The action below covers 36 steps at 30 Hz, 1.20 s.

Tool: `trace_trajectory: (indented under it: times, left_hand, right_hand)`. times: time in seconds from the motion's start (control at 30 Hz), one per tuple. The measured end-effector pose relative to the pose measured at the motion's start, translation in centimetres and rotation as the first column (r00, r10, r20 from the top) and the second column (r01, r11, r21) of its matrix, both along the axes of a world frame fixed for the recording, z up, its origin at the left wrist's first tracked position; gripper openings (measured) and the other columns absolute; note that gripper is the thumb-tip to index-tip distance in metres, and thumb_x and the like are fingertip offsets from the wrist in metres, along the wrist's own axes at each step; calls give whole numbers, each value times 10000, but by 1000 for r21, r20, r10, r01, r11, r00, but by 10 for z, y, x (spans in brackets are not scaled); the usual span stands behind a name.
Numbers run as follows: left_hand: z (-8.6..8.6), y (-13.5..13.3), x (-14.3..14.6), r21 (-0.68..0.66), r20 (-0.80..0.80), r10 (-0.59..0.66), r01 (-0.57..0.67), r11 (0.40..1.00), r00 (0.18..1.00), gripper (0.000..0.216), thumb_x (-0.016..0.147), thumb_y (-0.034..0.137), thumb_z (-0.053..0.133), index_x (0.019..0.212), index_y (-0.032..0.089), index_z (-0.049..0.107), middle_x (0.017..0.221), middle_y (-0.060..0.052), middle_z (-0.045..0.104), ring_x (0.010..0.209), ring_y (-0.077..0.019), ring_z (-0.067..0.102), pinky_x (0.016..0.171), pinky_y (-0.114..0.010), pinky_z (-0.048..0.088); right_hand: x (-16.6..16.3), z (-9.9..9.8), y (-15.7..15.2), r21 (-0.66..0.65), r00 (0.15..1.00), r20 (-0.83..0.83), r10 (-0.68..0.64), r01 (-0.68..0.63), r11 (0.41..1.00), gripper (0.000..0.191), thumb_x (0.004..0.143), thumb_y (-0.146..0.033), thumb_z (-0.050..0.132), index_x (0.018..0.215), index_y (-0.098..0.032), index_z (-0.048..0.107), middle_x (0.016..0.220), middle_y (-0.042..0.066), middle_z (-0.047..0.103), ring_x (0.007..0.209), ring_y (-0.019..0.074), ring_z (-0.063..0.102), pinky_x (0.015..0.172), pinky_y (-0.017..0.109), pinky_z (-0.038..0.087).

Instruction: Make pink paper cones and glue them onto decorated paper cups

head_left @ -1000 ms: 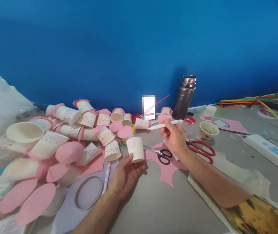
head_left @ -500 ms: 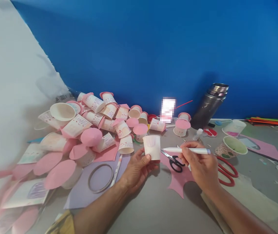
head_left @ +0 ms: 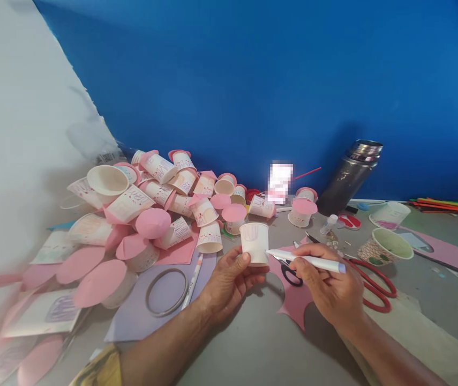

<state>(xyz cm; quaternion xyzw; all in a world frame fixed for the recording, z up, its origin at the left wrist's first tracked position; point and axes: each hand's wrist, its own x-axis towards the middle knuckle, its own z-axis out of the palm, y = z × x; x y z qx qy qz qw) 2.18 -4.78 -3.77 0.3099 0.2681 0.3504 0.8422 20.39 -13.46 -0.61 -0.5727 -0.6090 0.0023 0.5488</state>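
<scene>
A white paper cup (head_left: 255, 246) with purple scribbled lines near its rim is held upright by my left hand (head_left: 232, 276), thumb on the front and fingers round the base. My right hand (head_left: 331, 284) grips a white marker pen (head_left: 313, 260) like a pencil. Its tip is at the cup's right side; whether it touches I cannot tell. Below the pen lie black-handled scissors (head_left: 292, 273), partly hidden by my right hand, on a cut piece of pink paper (head_left: 295, 300).
Decorated paper cups with pink paper tops (head_left: 153, 224) pile up on the left. A grey tape ring (head_left: 148, 292) lies on purple paper (head_left: 126, 321). At right are a dark metal flask (head_left: 345, 177), red-handled scissors (head_left: 377, 305) and a patterned cup (head_left: 377, 252).
The marker has moved down along the cup's right side, and its rear end now tilts lower. The cup has turned slightly in my left hand. The whole view has shifted a little.
</scene>
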Motion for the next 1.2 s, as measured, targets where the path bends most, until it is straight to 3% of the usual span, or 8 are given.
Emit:
trace_trajectory:
  times: [0.8,1.2]
  left_hand:
    - [3,-3,0,21,12,-53,53,998,999,425,748,346,867,1068,108,717,1037,-136,759,899,-233,741,722,-280,590]
    - [4,-3,0,18,12,-54,54,998,998,421,751,327,866,1077,113,709,1042,-123,750,902,-239,742,728,-291,589]
  right_hand:
    - [0,-3,-2,-53,1000,3,-27,27,998,190,961,-367,606,913,-209,700,729,24,751,546,145,661,490,245,472]
    - [3,-2,-2,-35,1000,12,0,1,999,156,967,-338,603,922,-211,682,737,8,740,505,116,606,479,236,445]
